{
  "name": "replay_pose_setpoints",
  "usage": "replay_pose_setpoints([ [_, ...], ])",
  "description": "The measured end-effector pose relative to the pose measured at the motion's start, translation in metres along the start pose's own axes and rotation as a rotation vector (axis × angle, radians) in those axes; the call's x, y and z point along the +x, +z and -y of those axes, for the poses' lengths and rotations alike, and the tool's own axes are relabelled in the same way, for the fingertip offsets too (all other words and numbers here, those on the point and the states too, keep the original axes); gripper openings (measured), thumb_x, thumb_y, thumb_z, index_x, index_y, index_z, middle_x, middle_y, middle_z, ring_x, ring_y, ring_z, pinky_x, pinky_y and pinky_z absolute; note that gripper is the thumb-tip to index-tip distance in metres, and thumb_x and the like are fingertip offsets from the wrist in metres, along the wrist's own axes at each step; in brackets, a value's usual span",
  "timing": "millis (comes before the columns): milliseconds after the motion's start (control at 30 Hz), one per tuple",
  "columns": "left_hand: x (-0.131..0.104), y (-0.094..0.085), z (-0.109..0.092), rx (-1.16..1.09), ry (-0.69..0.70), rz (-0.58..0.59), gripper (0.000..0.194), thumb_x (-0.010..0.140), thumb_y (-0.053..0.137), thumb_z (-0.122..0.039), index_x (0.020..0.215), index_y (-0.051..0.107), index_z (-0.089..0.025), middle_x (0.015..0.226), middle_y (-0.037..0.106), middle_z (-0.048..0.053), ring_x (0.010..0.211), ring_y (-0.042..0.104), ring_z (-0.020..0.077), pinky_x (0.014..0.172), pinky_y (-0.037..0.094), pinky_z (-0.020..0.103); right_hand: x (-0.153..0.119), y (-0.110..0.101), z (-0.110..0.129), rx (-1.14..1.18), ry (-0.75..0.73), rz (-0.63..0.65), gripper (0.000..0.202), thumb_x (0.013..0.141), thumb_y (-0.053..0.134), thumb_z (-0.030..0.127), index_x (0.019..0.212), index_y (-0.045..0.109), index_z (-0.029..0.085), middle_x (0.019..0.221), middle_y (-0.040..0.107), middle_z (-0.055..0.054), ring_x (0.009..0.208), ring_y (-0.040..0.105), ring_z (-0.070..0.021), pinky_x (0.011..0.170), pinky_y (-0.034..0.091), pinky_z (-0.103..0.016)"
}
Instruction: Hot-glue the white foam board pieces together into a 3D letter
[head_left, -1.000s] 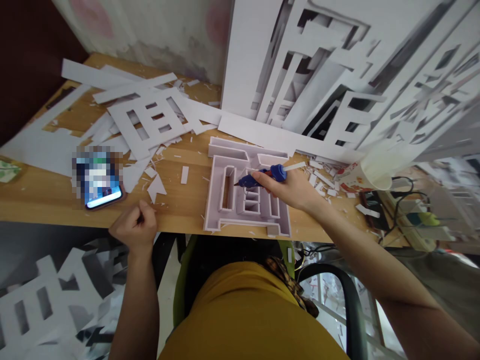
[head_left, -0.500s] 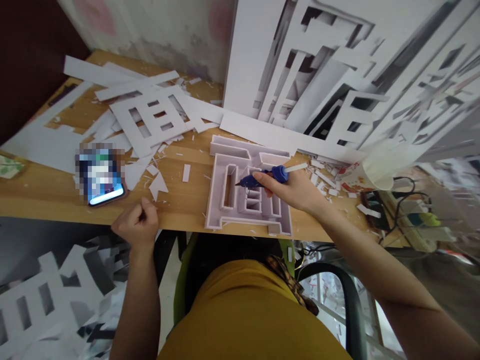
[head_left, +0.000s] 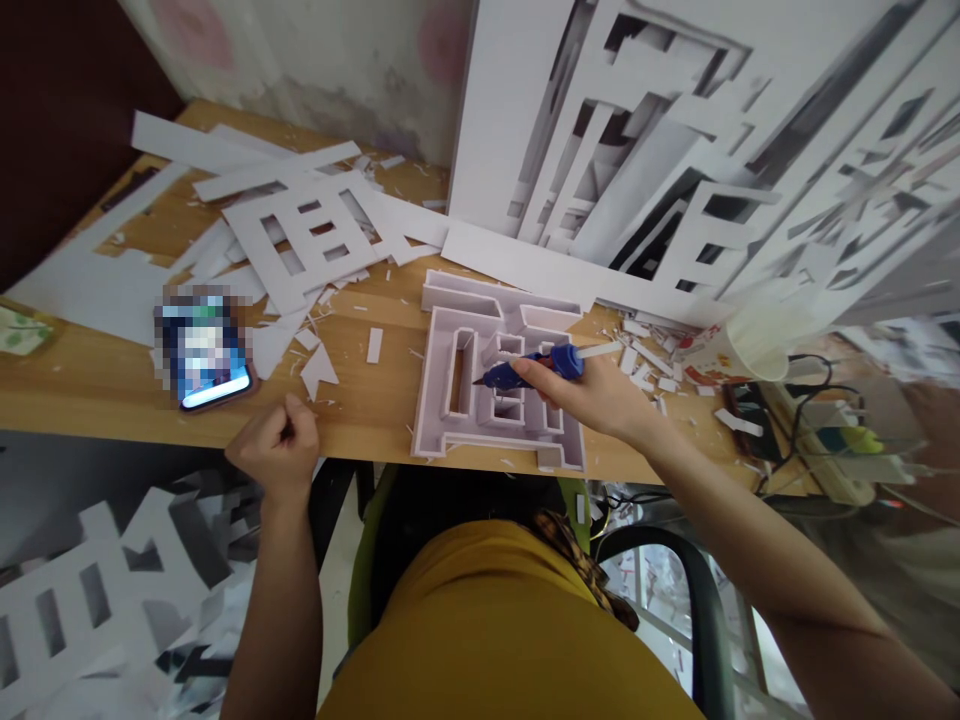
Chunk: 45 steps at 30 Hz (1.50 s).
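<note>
My right hand (head_left: 600,392) is wrapped round a blue hot glue gun (head_left: 544,366), with a white glue stick jutting from its back end. Its dark nozzle points left, over a white foam-board model (head_left: 429,400) made of low upright walls. The gun and hand hide some of the inner compartments; whether the nozzle touches a wall I cannot tell. Away to the left, my left hand (head_left: 279,445) is curled into a fist at the desk's front edge, with nothing showing in it. A phone (head_left: 214,385) with a lit screen lies just beyond that fist.
Cut white board sheets (head_left: 300,240) and scraps cover the back left of the wooden desk (head_left: 360,400). Large cut-out panels (head_left: 502,120) lean at the back right. A paper cup (head_left: 712,355), small offcuts (head_left: 645,360), cables and a power strip (head_left: 825,455) occupy the right side.
My right hand and the glue gun have shifted slightly right and down over the model. My left fist stays in place at the desk edge.
</note>
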<state>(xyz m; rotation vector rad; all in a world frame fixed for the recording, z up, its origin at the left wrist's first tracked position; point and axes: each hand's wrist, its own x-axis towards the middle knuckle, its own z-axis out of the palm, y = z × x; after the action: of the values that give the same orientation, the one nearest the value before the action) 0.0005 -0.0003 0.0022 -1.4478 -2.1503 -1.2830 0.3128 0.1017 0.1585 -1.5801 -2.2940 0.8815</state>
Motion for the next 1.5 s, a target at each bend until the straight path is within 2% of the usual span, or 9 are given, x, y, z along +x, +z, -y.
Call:
replay_pose_setpoints([
  [200,-0.001,0.002,0.004,-0.018,0.009,-0.029,0.045,0.093,0.050,-0.026,0.048,0.047,-0.021,0.044,0.047,0.000,0.044,0.038,0.0117,0.050,0.026,0.030,-0.004,0.002,0.000,-0.036,0.002,0.022,0.061,0.090,0.048,0.073,0.054,0.043,0.024,0.049,0.046,0.002,0.052,0.046,-0.0150,0.057,0.037,-0.031],
  [500,-0.002,0.001,0.005,0.010,-0.051,0.018,0.046,0.090,0.051,-0.028,0.046,0.041,-0.021,0.045,0.043,-0.001,0.046,0.034,0.0112,0.052,0.025,0.030,-0.012,0.005,0.000,-0.036,-0.012,0.028,0.060,0.089,0.051,0.071,0.052,0.045,0.023,0.048,0.041,0.004,0.050,0.038,-0.0125,0.058,0.036,-0.030],
  [733,0.000,0.001,0.003,0.012,-0.028,0.012,0.046,0.090,0.051,-0.029,0.047,0.036,-0.022,0.044,0.037,-0.002,0.045,0.032,0.0115,0.052,0.023,0.031,-0.020,0.005,0.002,-0.057,-0.018,0.056,0.057,0.090,0.051,0.070,0.056,0.057,0.024,0.047,0.040,0.005,0.049,0.037,-0.0126,0.058,0.035,-0.030],
  [900,0.000,0.000,0.003,0.011,-0.014,0.004,0.047,0.091,0.051,-0.026,0.048,0.032,-0.022,0.045,0.035,-0.003,0.045,0.028,0.0110,0.053,0.021,0.031,-0.024,0.007,0.003,-0.062,-0.057,0.063,0.056,0.091,0.052,0.070,0.062,0.066,0.024,0.051,0.048,0.003,0.052,0.041,-0.0132,0.060,0.034,-0.031],
  [1100,-0.001,0.002,0.005,-0.014,-0.011,-0.013,0.047,0.089,0.056,-0.028,0.048,0.033,-0.022,0.045,0.034,-0.004,0.045,0.029,0.0105,0.052,0.022,0.031,-0.026,0.009,0.003,-0.082,-0.114,0.053,0.060,0.092,0.052,0.070,0.055,0.058,0.023,0.047,0.040,0.005,0.049,0.034,-0.0118,0.060,0.033,-0.031],
  [1233,0.000,0.002,0.003,0.000,-0.047,-0.008,0.048,0.086,0.057,-0.031,0.046,0.033,-0.022,0.043,0.034,-0.004,0.044,0.028,0.0102,0.051,0.021,0.031,-0.029,0.008,-0.002,-0.075,-0.133,0.067,0.059,0.091,0.054,0.069,0.055,0.056,0.023,0.052,0.051,0.003,0.053,0.042,-0.0127,0.058,0.034,-0.030],
  [1367,-0.001,0.003,0.006,0.002,-0.040,-0.015,0.047,0.086,0.057,-0.028,0.044,0.037,-0.021,0.042,0.039,-0.002,0.045,0.031,0.0099,0.051,0.024,0.029,-0.029,-0.005,-0.014,0.094,0.029,0.183,0.056,0.088,0.054,0.073,0.067,0.067,0.023,0.058,0.059,0.002,0.054,0.051,-0.0140,0.052,0.037,-0.028],
  [1433,-0.002,0.004,0.008,0.001,0.005,-0.040,0.046,0.085,0.057,-0.025,0.044,0.038,-0.020,0.042,0.039,-0.003,0.044,0.032,0.0089,0.051,0.024,0.028,-0.026,-0.015,-0.022,0.182,0.060,0.172,0.057,0.084,0.056,0.076,0.074,0.071,0.022,0.065,0.065,0.000,0.059,0.057,-0.0156,0.054,0.042,-0.028],
  [1500,-0.003,0.005,0.011,0.007,0.041,-0.068,0.047,0.084,0.059,-0.024,0.043,0.037,-0.019,0.041,0.038,-0.003,0.043,0.031,0.0078,0.050,0.023,0.027,-0.019,-0.025,-0.031,0.230,0.061,0.097,0.061,0.080,0.057,0.080,0.076,0.071,0.021,0.069,0.068,-0.002,0.061,0.059,-0.0167,0.055,0.044,-0.028],
])
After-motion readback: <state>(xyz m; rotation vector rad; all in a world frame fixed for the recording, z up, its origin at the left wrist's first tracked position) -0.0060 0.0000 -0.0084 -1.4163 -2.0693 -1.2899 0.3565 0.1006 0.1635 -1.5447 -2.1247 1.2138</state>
